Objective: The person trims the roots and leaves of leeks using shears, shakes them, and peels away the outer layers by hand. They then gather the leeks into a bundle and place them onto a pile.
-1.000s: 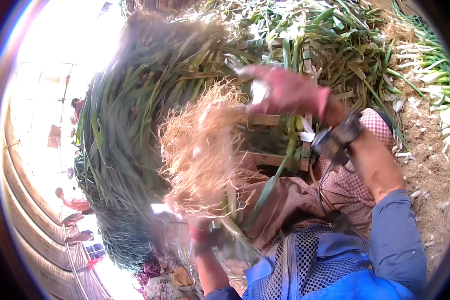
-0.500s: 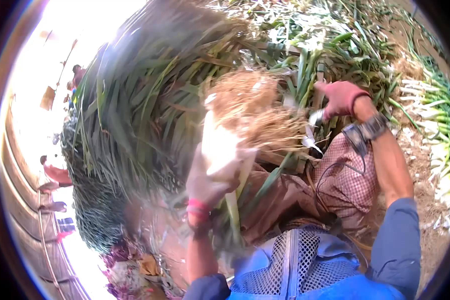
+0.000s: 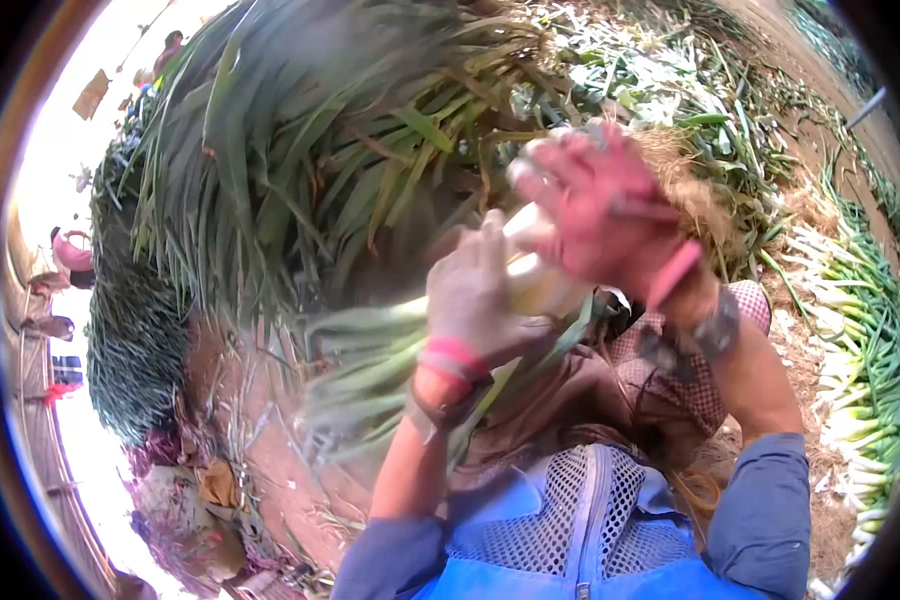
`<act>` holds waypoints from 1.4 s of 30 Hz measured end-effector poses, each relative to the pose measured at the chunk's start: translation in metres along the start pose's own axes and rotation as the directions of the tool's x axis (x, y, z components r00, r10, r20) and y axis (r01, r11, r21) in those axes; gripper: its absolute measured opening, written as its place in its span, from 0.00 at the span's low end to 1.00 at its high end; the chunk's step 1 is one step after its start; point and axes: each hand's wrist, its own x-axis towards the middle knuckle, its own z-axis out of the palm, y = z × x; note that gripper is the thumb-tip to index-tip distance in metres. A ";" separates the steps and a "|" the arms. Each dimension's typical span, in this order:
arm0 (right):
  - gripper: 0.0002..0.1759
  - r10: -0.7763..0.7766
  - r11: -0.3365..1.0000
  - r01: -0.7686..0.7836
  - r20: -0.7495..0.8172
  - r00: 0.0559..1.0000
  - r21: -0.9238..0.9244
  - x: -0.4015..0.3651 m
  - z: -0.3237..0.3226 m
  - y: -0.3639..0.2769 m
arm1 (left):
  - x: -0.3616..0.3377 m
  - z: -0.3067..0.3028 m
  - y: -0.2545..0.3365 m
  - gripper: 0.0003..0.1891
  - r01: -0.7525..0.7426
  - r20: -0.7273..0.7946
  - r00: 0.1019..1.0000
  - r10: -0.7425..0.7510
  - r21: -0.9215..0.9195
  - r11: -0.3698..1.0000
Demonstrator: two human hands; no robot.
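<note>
My left hand [image 3: 475, 300], in a pale, dirty glove with a pink band at the wrist, is closed around a bunch of leeks [image 3: 375, 350]. Their green leaves trail to the left, and the white stalks point up to the right. Over the root end of the stalks is my right hand [image 3: 610, 205], in a red glove. Motion smears its fingers, so I cannot make out whether they grip anything. Brown fibrous roots [image 3: 705, 205] show just beyond the right hand.
A tall heap of leeks [image 3: 280, 150] rises in front on the left. Behind my right hand lie leaf trimmings [image 3: 660, 75]. A row of trimmed leeks [image 3: 865, 370] runs along the right side. Sacks [image 3: 185, 510] and a person [image 3: 72, 250] are at the left.
My right hand has come left and up onto the bunch. The bunch has tipped over, its roots swinging right and its leaves now spreading left. My left hand still holds it, slightly higher and farther right.
</note>
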 end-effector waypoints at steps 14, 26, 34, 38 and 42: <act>0.39 0.215 0.964 -0.256 0.763 0.610 -0.068 0.046 0.002 0.005 | -0.064 0.013 0.105 0.49 0.256 0.225 0.965 -0.134 -0.705 0.661; 0.42 0.129 0.913 -0.380 0.781 0.612 0.147 0.017 0.000 0.013 | -0.125 0.195 0.049 0.34 0.105 0.104 0.994 -0.022 -0.935 0.338; 0.41 -0.008 0.726 -0.632 0.922 0.388 0.272 0.015 0.002 0.029 | -0.067 0.043 0.066 0.28 0.369 0.674 0.718 -0.172 -0.579 -0.727; 0.41 -0.051 0.632 -0.722 0.945 0.322 0.280 0.019 0.001 0.027 | -0.059 0.051 0.065 0.33 0.133 0.536 0.811 -0.235 -0.559 -0.819; 0.40 -0.029 0.613 -0.742 0.946 0.322 0.271 0.024 -0.011 0.018 | -0.058 0.049 0.067 0.35 0.091 0.520 0.816 -0.253 -0.547 -0.832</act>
